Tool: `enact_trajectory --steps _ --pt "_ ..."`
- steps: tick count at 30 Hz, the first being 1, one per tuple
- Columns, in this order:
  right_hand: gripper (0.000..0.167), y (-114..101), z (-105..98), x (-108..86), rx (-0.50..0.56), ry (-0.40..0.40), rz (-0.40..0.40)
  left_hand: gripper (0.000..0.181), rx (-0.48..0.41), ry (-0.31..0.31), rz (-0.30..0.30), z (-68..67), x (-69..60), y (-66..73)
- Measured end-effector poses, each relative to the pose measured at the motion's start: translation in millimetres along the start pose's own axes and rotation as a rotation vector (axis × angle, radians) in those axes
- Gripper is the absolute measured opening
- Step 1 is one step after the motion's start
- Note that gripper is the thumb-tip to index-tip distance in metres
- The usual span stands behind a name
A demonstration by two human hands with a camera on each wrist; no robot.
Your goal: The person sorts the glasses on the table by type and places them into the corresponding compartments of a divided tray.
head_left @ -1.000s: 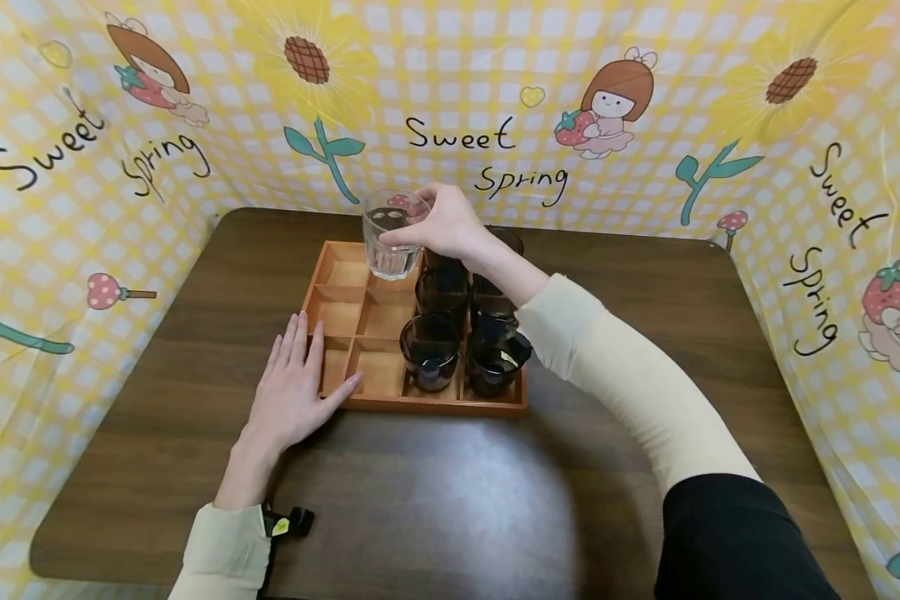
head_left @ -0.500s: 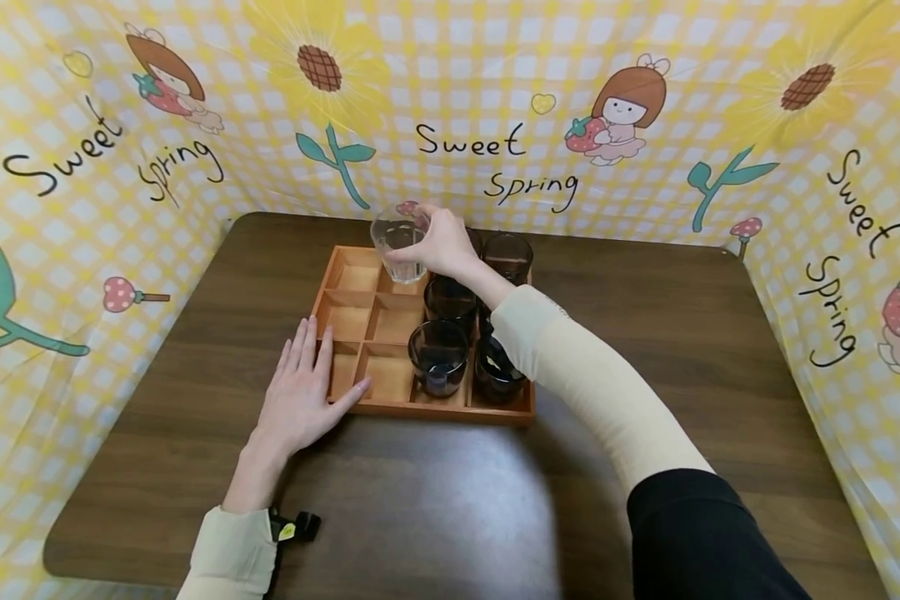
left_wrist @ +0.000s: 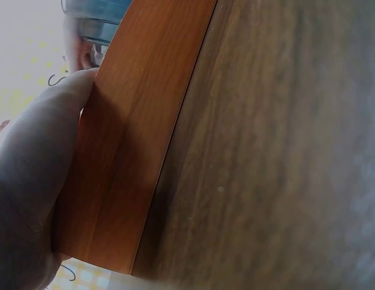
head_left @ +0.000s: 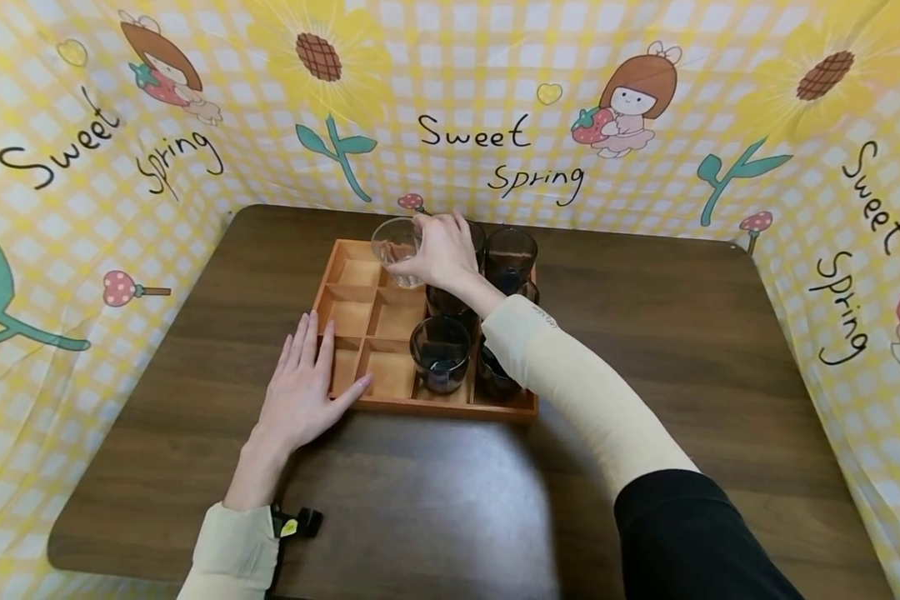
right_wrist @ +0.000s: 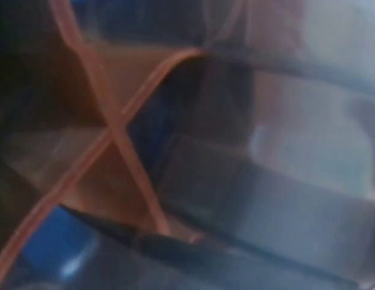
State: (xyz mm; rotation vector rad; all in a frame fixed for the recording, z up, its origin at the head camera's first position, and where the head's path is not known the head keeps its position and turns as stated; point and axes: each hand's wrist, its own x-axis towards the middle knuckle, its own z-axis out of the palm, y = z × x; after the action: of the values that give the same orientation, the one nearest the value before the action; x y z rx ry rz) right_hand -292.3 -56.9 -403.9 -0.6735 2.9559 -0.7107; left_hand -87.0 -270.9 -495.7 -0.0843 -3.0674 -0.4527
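In the head view my right hand [head_left: 444, 254] grips a clear drinking glass [head_left: 394, 247] by its side, thumb and fingers around it. The glass is upright in the second column of the back row of a wooden compartment tray [head_left: 442, 407]; whether its base touches the bottom cannot be told. Straight fingers of my left hand [head_left: 296, 396] rest along the tray's front left corner, and the left wrist view shows the thumb against the outer wall [left_wrist: 136, 121]. Several dark tinted glasses stand in the two right columns, one dark glass [head_left: 441, 357] in front; my right arm partly hides others.
The tray lies on a brown wooden table [head_left: 667, 350]. A patterned yellow checked cloth [head_left: 480, 50] rises behind and at both sides. Seen blurred in the right wrist view are tray dividers [right_wrist: 118, 130] among dark glass. A black strap [head_left: 297, 522] sits at my left wrist.
My right hand has lowered the clear glass into the back row of the tray, its rim sinking closer to the tray. The left hand keeps its place at the corner.
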Motion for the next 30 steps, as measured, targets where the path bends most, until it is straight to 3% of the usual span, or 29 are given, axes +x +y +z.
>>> enact_trajectory --steps 6,13,30 --pt "0.088 2.3 3.2 0.1 -0.044 -0.020 0.005 0.112 -0.001 -0.013 -0.002 2.8 1.8 0.3" --pt "0.057 1.9 3.6 -2.6 -0.134 -0.013 -0.012 0.111 -0.002 -0.004 0.005 3.9 3.7 0.0" --pt "0.085 -3.7 3.9 -0.2 -0.282 -0.108 -0.001 0.111 -0.003 -0.020 0.002 1.3 2.3 -1.4"
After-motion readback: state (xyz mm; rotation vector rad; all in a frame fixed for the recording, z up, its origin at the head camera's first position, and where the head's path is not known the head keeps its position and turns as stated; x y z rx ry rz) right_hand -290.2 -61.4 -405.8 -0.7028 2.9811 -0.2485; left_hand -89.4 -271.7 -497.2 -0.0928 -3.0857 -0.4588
